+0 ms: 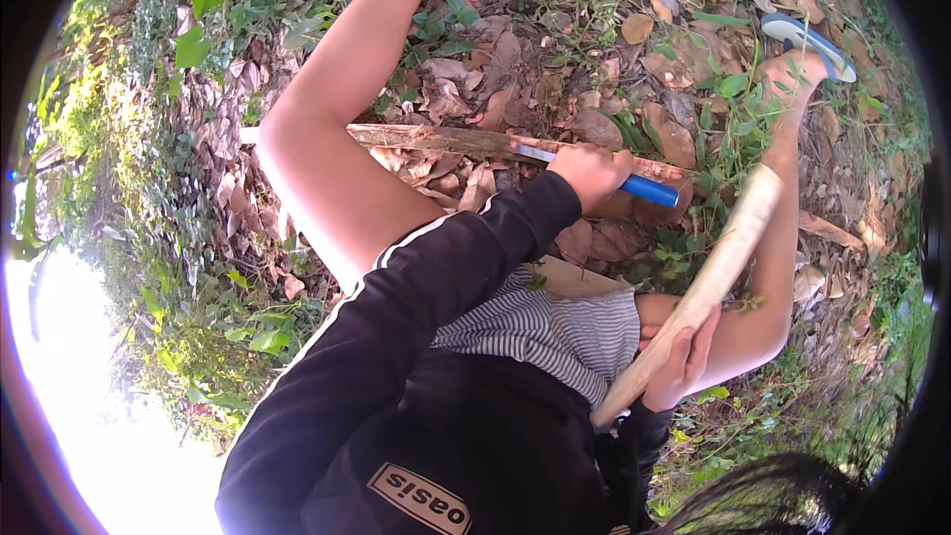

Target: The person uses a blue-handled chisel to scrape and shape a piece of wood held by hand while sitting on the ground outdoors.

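My left hand point(592, 176), in a black sleeve with a white stripe, is closed around a blue-handled knife point(649, 189). Its pale blade lies along a long brown branch point(436, 141) that stretches across the leaf-covered ground in front of my bent knee. My right hand point(682, 362) grips a pale, peeled wooden stick point(728, 253) near its lower end. The stick slants up and to the right, over my right leg. The two hands are well apart.
I sit on ground covered with dry brown leaves point(555, 59) and green weeds point(198, 0). A blue and white flip-flop point(807, 43) is on my right foot at the upper right. Bright glare point(89, 416) fills the lower left.
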A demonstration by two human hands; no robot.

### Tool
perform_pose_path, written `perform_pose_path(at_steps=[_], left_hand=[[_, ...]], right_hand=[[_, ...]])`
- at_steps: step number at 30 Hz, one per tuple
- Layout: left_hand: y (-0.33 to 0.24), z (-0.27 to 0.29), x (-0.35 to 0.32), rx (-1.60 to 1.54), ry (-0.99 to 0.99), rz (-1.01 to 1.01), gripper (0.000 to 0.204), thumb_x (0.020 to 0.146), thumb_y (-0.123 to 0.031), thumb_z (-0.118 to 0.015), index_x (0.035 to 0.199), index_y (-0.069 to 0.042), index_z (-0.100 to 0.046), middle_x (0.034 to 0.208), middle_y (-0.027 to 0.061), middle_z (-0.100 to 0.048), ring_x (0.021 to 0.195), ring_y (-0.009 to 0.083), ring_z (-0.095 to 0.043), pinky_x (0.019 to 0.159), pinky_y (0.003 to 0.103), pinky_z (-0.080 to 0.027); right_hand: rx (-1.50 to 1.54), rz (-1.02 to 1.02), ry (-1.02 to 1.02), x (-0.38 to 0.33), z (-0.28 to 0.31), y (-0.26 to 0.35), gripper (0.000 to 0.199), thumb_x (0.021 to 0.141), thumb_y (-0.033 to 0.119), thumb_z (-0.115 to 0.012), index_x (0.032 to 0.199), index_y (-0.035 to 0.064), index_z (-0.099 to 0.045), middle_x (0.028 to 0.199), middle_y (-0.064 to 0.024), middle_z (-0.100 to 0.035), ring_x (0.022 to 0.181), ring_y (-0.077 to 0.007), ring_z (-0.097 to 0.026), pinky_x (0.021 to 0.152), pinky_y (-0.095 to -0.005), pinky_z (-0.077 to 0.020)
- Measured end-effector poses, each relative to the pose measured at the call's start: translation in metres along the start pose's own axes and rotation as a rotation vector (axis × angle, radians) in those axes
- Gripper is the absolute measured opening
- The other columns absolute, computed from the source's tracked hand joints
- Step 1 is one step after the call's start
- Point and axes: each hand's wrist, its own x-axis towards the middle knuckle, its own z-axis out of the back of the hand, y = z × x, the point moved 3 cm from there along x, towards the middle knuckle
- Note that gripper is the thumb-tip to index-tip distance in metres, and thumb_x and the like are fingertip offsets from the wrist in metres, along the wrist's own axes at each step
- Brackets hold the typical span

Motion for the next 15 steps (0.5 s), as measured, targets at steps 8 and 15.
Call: perform_pose_path(at_steps=[8,15], left_hand=[[0.004,0.0,-0.002,0.054,-0.031,0.011,0.019,0.075,-0.016,-0.065,0.089,-0.009,-0.055,0.07,0.011,-0.065,0.064,0.0307,-0.067,0.052,0.045,-0.053],[0.03,0.068,-0.01,0.092,-0.207,0.239,0.008,0.079,-0.017,-0.064,0.084,-0.012,-0.06,0.063,0.0076,-0.063,0.057,0.0251,-0.066,0.049,0.04,-0.053]], right_hand=[[-0.317,0.019,0.208,0.008,0.006,-0.003,0.055,0.098,0.015,-0.049,0.147,-0.0059,-0.034,0.132,-0.0223,-0.055,0.117,-0.0275,-0.057,0.101,-0.0359,-0.0439],[-0.289,0.186,0.267,0.015,0.001,-0.005,0.057,0.098,0.014,-0.049,0.148,-0.0057,-0.031,0.121,-0.0195,-0.059,0.099,-0.0234,-0.063,0.085,-0.0318,-0.0505]])
